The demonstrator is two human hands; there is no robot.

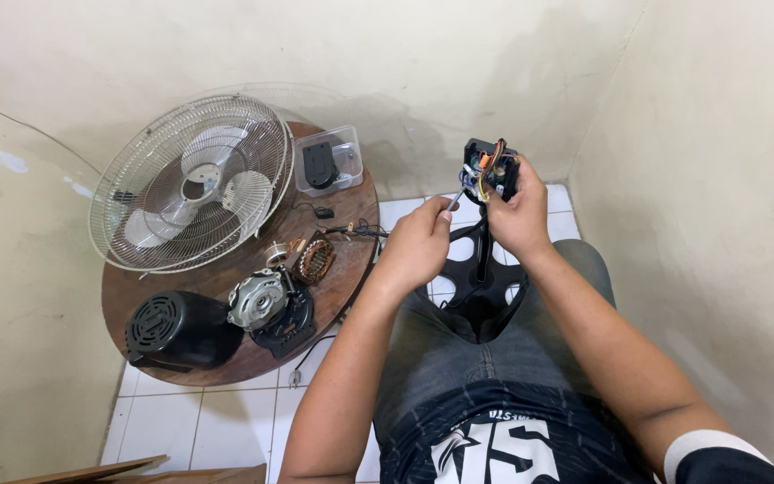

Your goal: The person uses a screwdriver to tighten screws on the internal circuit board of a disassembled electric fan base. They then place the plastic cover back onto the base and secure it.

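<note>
**Both hands on fan switch box, above lap**

Nearest: person's lap in grey jeans, black fan stand (481, 269) propped between the knees, rising to the hands. Left hand (416, 246) is fisted around a thin metal tool (452, 203), likely a screwdriver, fingers closed tight on its handle; the tip points at the box's lower left edge. Right hand (517, 215) grips the black switch box (489, 170) at the top of the stand, fingers wrapped on its right side and back, thumb at front. Box is open, coloured wires showing, sitting just above and between the two hands.

Further left: round brown wooden surface (351, 260) carries a black motor cover (176, 330), a silver motor housing (260, 300), a copper-wound stator (315, 258), a fan grille with blades (192, 184), and a clear plastic tray (351, 148) holding a black part. White tiled floor, cream walls behind.
</note>
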